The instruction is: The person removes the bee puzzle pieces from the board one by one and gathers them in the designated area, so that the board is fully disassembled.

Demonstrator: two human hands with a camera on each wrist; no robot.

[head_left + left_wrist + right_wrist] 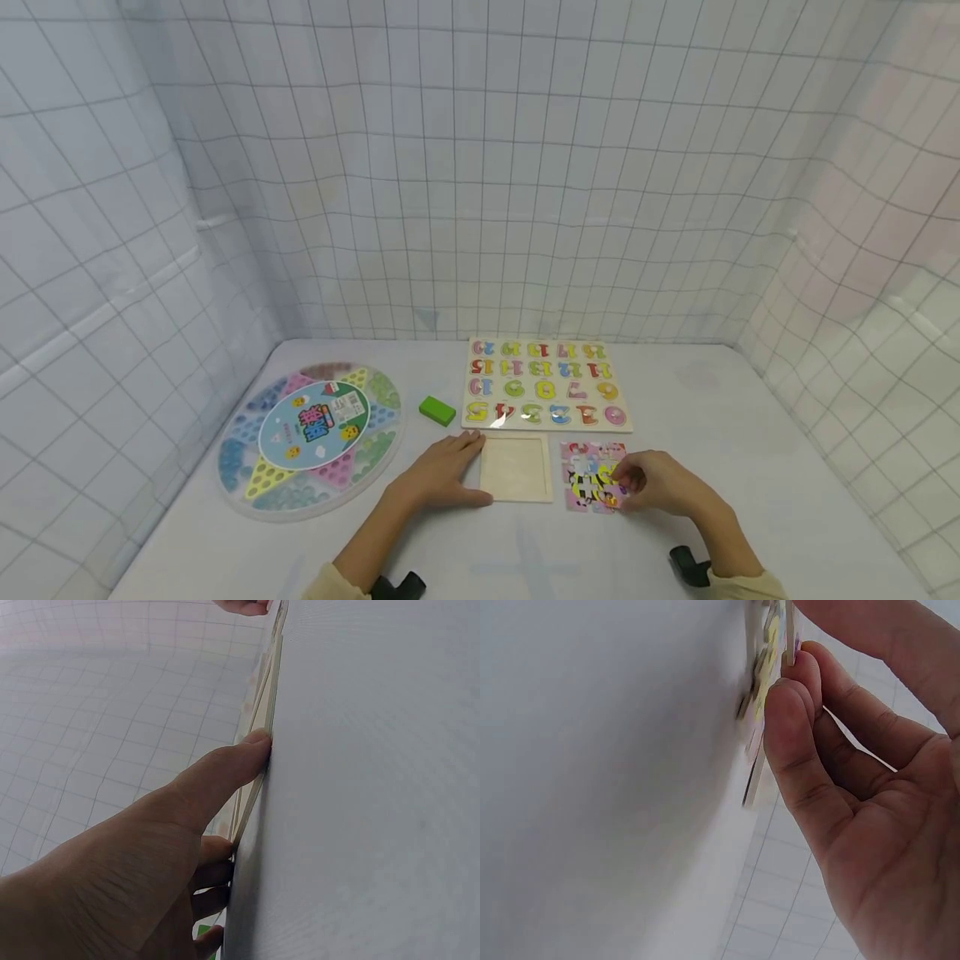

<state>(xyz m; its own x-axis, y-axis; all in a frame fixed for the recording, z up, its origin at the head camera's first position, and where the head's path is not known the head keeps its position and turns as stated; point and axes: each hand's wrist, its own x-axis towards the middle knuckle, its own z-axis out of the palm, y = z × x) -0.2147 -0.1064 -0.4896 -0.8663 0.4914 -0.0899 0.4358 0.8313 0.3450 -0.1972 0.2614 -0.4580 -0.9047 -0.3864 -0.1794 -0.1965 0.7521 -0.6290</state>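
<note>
A shallow square wooden puzzle tray (pixel 514 469) lies in the middle of the table, its bare bottom showing. My left hand (pixel 444 475) holds the tray's left side, thumb at the near corner and fingers toward the far one. In the left wrist view the thumb (pixel 251 750) presses on the tray's pale edge. To the right of the tray lies a pink and yellow jigsaw picture (pixel 585 477) made of several pieces. At its right side my right hand (pixel 660 483) pinches a small jigsaw piece (pixel 790 634), seen edge-on in the right wrist view.
Behind the tray lies a number puzzle board (pixel 547 385) with colourful numerals. A green block (pixel 437 411) sits left of it. Farther left is a large round game board (pixel 311 442) with coloured pits. White grid-patterned cloth (pixel 480 183) encloses the table at the back and sides.
</note>
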